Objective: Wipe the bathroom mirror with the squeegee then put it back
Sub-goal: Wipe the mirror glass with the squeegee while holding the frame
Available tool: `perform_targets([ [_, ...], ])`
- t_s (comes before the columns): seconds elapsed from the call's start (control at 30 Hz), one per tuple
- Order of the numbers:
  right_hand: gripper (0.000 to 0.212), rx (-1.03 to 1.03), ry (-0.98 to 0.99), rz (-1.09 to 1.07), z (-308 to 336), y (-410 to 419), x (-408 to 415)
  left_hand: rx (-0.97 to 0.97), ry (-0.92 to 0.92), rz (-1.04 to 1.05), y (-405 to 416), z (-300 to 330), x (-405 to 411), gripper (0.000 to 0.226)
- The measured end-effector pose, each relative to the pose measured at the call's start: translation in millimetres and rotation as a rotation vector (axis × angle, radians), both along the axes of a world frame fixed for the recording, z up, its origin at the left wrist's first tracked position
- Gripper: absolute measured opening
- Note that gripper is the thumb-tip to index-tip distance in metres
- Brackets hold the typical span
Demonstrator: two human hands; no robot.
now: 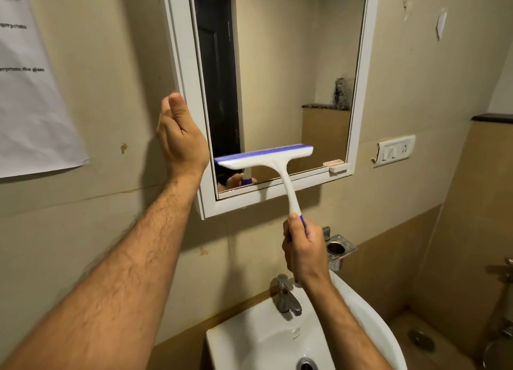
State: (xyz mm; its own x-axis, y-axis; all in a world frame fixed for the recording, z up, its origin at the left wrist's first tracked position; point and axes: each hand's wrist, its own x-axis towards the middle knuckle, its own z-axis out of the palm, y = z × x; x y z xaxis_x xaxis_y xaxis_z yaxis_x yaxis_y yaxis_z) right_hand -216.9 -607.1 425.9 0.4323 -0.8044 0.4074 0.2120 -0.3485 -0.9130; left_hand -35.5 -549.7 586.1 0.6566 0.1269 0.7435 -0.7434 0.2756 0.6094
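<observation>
- The white wash basin (369, 325) sits lowest in the view, with a metal drain (305, 365) in its bowl and a chrome tap (286, 296) at its back edge.
- The right hand (304, 251) is raised above the tap, its fingers curled round the purple grip of the squeegee (266, 158), thumb lying up along the handle.
- The squeegee's white handle slants up and to the left from that hand; its white head with the purple blade lies across the lower part of the mirror (277, 64), tilted so its right end sits higher, and appears to rest against the glass.
- A reflection of the hand and handle shows in the glass just below the blade.
- The left hand (180, 136) is against the left side of the white mirror frame (180, 50); the thumb points up, and the fingers curve round behind the frame's edge, hidden, so I cannot tell how tightly they hold.
- A steel tumbler holder (337, 249) is fixed to the wall just right of the right hand.
- A small white latch (337, 166) sits at the frame's lower right corner.
- A white switch plate (394, 150) is mounted on the wall to the right of the mirror.
- A printed paper sheet (30, 92) hangs on the wall at far left.
</observation>
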Motion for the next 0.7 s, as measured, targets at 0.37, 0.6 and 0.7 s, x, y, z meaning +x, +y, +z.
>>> perform_targets([
  [0.37, 0.043, 0.014, 0.066, 0.02, -17.6, 6.4, -8.5, 0.001, 0.019, -0.009, 3.1, 0.2, -3.5, 0.052],
  [0.6, 0.05, -0.049, -0.055, 0.041, 46.1, -1.7, 1.2, 0.045, 0.009, 0.026, 5.2, 0.9, -6.1, 0.052],
  [0.7, 0.046, -0.021, -0.01, 0.024, 39.2, -3.0, 4.8, 0.019, -0.028, 0.023, 3.6, 0.7, -4.0, 0.051],
])
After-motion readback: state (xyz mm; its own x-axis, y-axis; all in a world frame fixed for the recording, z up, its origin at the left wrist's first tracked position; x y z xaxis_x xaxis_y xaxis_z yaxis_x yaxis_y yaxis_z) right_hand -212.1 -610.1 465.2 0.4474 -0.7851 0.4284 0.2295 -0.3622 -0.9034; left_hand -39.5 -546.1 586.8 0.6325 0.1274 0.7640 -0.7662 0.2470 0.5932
